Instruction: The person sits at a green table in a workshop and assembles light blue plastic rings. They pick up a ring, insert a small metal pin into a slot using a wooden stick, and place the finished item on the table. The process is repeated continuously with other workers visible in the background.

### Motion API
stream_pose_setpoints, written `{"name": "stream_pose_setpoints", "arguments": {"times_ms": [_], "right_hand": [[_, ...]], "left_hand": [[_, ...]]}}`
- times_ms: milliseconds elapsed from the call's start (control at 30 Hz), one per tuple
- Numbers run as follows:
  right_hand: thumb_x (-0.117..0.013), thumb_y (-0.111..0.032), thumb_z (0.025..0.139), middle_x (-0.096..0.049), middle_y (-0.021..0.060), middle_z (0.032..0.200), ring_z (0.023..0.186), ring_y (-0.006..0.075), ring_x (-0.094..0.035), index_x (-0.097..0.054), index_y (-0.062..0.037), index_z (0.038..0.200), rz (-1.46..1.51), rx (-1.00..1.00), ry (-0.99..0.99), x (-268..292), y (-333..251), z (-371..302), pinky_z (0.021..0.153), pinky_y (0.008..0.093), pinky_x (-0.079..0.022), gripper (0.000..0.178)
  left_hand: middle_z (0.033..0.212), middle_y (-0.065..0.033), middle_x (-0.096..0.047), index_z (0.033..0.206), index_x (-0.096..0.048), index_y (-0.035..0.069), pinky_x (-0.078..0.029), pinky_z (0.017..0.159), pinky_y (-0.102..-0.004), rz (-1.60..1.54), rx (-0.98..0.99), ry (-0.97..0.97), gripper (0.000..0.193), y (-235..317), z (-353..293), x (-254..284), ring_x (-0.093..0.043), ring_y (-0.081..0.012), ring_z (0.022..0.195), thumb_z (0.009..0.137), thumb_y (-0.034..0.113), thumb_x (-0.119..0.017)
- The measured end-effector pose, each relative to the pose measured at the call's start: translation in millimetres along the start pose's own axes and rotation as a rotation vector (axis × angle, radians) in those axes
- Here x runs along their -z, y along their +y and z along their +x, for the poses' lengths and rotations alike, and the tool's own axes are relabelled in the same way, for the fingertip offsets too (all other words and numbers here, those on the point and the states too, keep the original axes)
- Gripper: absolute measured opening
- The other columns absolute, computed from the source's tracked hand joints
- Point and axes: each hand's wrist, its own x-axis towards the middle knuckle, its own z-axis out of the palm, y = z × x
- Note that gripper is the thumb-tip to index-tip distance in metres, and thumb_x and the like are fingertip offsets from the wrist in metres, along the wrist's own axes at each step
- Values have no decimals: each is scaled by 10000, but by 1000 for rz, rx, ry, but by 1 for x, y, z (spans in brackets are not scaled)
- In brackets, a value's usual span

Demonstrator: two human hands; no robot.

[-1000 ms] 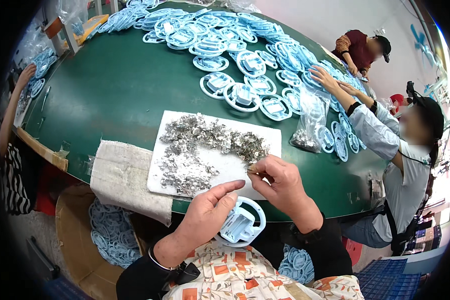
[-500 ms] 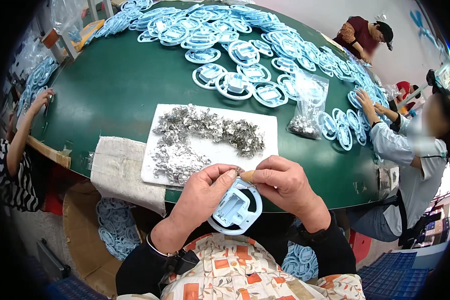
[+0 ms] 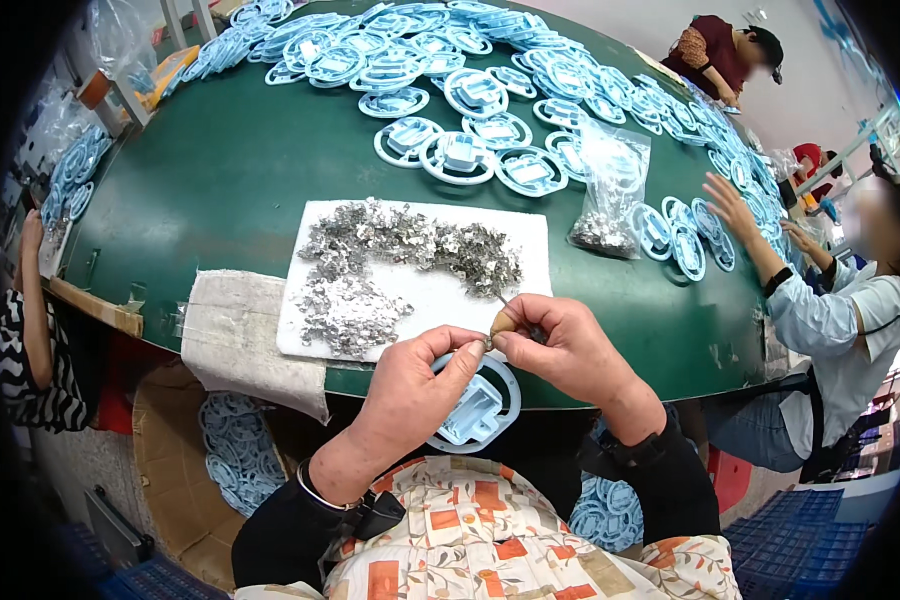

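Note:
A light blue plastic steering wheel piece [image 3: 473, 418], with a hollow box at its centre, hangs below my left hand [image 3: 410, 385], whose thumb and fingers are closed on its upper rim. My right hand [image 3: 565, 345] is pinched against the left fingertips, and a tan cover sits on one of its fingers. A thin dark metal tool [image 3: 504, 298] pokes up out of the right hand. Something tiny between the fingertips is mostly hidden. Beyond my hands, a white foam board [image 3: 450, 300] carries heaps of small silvery metal clips [image 3: 350, 310].
Many blue wheel pieces [image 3: 460, 155] cover the far side of the green table [image 3: 200, 200]. A clear bag [image 3: 605, 225] of metal parts stands right of the board. Left lies a grey cloth [image 3: 235, 320], above a carton [image 3: 165, 440] of wheels. Co-workers [image 3: 830, 320] sit around.
My right hand has shifted slightly left and up, and the thin tool now points up beyond its fingers. The wheel has turned a little under my left hand. A co-worker's hand at right has lifted.

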Motion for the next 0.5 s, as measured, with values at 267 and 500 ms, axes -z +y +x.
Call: {"name": "stream_pose_setpoints", "arguments": {"times_ms": [267,500], "right_hand": [[-684,-156,869,-691,148,788,716,321,-686,-694,-13,913,-696,140,119,-12,2,28,673,434,-539,150],[-680,-182,900,-698,142,934,853,381,-680,-710,-70,998,-695,217,110,-21,-14,55,742,485,-539,152]], "left_hand": [[952,-23,-710,1126,-680,-29,-514,739,-213,-33,79,-57,245,-1,-26,14,-618,-35,836,1052,190,-598],[938,-20,-720,1121,-698,-15,-523,731,-215,-73,103,-47,234,-6,-32,25,-624,-30,818,1042,189,-616]]}}
